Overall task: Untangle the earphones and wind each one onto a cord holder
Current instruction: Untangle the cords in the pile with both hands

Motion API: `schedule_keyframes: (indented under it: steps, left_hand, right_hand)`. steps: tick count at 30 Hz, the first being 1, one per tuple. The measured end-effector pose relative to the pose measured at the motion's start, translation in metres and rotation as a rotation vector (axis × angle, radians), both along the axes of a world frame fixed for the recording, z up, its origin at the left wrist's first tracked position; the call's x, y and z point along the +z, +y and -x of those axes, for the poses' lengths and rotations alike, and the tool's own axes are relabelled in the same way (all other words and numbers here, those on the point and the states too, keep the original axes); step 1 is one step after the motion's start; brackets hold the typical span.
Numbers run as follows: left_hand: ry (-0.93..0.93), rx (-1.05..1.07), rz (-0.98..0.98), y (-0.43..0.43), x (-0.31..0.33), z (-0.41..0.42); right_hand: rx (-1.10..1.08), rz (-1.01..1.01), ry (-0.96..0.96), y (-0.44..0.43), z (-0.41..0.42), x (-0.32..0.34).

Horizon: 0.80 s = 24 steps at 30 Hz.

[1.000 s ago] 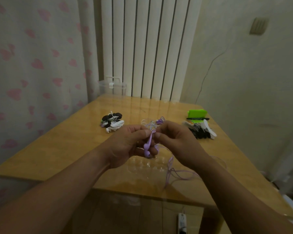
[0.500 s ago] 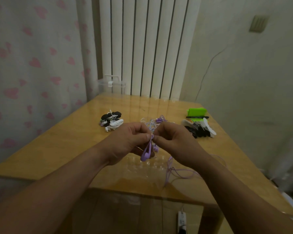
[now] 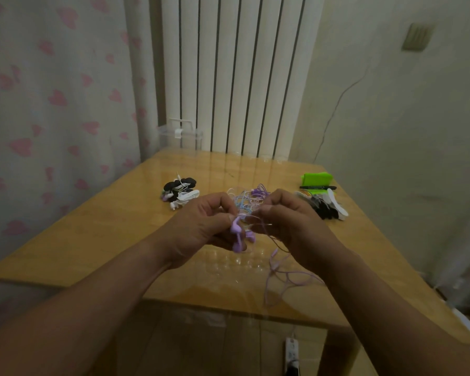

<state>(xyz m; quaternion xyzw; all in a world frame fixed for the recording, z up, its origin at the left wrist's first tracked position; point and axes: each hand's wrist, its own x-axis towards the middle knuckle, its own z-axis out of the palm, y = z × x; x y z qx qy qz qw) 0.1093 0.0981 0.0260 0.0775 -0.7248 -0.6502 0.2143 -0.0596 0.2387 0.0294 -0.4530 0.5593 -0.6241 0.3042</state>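
Pinching purple plastic earphones (image 3: 237, 236) above the glossy wooden bench (image 3: 92, 240), left hand (image 3: 201, 226) grip closed round them, right hand (image 3: 293, 226) grip nipping their thin purple cord (image 3: 280, 275) (slack trails onto the bench), pastel cord tangle (image 3: 244, 202) just behind.

A: Your glossy wooden table (image 3: 98, 234) runs up to a white ribbed radiator (image 3: 242, 77).

B: Left of you hangs a curtain (image 3: 52, 109) with pink hearts; right, a pale wall (image 3: 404, 126) with a vent plate (image 3: 417, 37).
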Motion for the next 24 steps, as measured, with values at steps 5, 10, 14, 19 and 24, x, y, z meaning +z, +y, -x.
schedule_keyframes:
  steps: [5, 10, 14, 19, 24]
  left_hand:
    - [-0.007, 0.019, 0.001, 0.003, -0.003, 0.0]
    - [-0.008, 0.061, -0.038, 0.005, -0.008, -0.002]
    - [-0.015, 0.056, -0.027, 0.005, -0.01, -0.003]
    - [-0.015, 0.07, -0.033, 0.005, -0.009, -0.002]
    - [-0.016, 0.094, -0.021, 0.008, -0.008, -0.002]
  right_hand:
    - [-0.027, -0.055, -0.206, -0.009, -0.015, -0.001]
    - [-0.101, -0.096, 0.088, -0.009, -0.019, -0.009]
    - [-0.032, -0.099, 0.173, -0.003, -0.021, -0.012]
    - [0.002, -0.091, 0.121, -0.002, -0.023, -0.011]
    - [-0.008, -0.067, 0.177, -0.002, -0.023, -0.014]
